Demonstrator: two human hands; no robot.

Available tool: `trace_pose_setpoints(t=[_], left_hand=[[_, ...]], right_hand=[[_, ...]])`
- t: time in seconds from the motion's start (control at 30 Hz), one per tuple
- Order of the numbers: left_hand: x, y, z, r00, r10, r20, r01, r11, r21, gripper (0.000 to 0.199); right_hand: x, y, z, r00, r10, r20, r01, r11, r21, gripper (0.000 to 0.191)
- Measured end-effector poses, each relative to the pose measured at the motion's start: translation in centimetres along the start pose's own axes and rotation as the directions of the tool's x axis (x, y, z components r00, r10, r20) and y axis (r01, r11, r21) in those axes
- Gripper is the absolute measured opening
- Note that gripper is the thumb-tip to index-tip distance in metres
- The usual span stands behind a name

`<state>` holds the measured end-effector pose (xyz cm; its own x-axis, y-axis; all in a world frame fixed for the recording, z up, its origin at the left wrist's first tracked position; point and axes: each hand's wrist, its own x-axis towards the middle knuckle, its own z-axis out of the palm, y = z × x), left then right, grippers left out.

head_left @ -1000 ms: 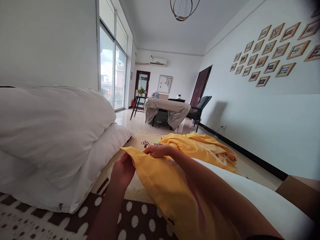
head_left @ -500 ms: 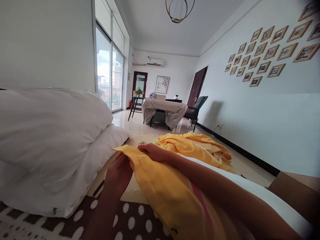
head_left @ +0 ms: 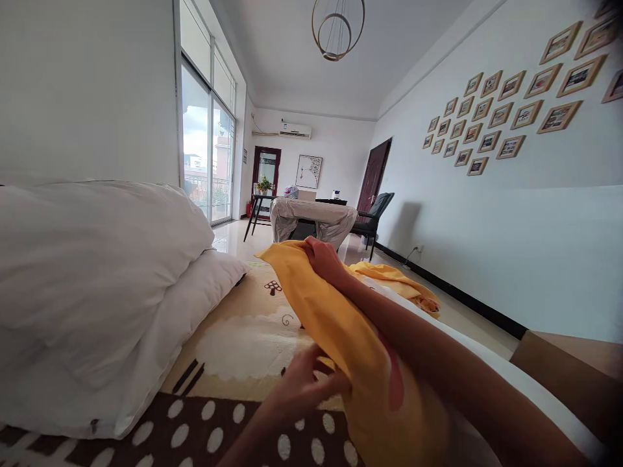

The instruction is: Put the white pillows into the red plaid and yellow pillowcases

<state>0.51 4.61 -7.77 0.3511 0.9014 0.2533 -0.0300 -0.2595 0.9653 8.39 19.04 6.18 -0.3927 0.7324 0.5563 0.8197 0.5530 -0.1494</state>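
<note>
A yellow cloth (head_left: 316,311) with a pink patch hangs from my right hand (head_left: 325,259), whose fingers are closed on its upper edge. Lower down, my left hand (head_left: 309,379) is at the near left side of the same cloth, thumb and fingers curved round its edge; part of the fingers is behind the fabric. Beneath lies a cream and brown blanket (head_left: 233,344) with white spots. More yellow fabric (head_left: 399,279) lies bunched beyond my right forearm.
White pillows (head_left: 97,259) are stacked at the left. A cardboard box (head_left: 564,363) stands at the lower right. Farther off are a covered table (head_left: 311,209), a black chair (head_left: 372,217) and a stool (head_left: 257,211).
My right hand has raised the cloth's edge up and to the right. My left hand has left the cloth's top corner and moved down and right along it. The view has shifted slightly.
</note>
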Motion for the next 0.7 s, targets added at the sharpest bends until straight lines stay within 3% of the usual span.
trace_pose_setpoints(t=[0.1, 0.23, 0.37, 0.47, 0.7], left_hand=[[-1.6, 1.0, 2.5, 0.989, -0.059, 0.133, 0.031, 0.979, 0.203, 0.041], [-1.5, 0.1, 4.8, 0.992, -0.119, -0.035, 0.123, 0.909, 0.398, 0.025], [-0.3, -2.3, 5.5, 0.996, -0.040, -0.085, 0.068, 0.932, 0.355, 0.026], [-0.7, -3.4, 5.7, 0.993, 0.012, -0.118, 0.030, 0.938, 0.347, 0.032], [-3.7, -2.4, 6.1, 1.000, -0.016, -0.025, 0.021, 0.973, 0.231, 0.032]], right_hand=[[0.6, 0.2, -0.8, 0.998, 0.042, -0.055, -0.044, 0.999, -0.028, 0.027], [0.9, -0.3, -1.2, 0.994, 0.060, -0.095, -0.064, 0.997, -0.046, 0.028], [1.4, -1.5, -1.6, 0.990, 0.059, -0.129, -0.067, 0.996, -0.063, 0.029], [2.1, -2.6, -2.0, 0.986, 0.059, -0.154, -0.072, 0.994, -0.081, 0.030], [3.9, -3.4, -2.6, 0.977, 0.070, -0.203, -0.098, 0.986, -0.132, 0.030]])
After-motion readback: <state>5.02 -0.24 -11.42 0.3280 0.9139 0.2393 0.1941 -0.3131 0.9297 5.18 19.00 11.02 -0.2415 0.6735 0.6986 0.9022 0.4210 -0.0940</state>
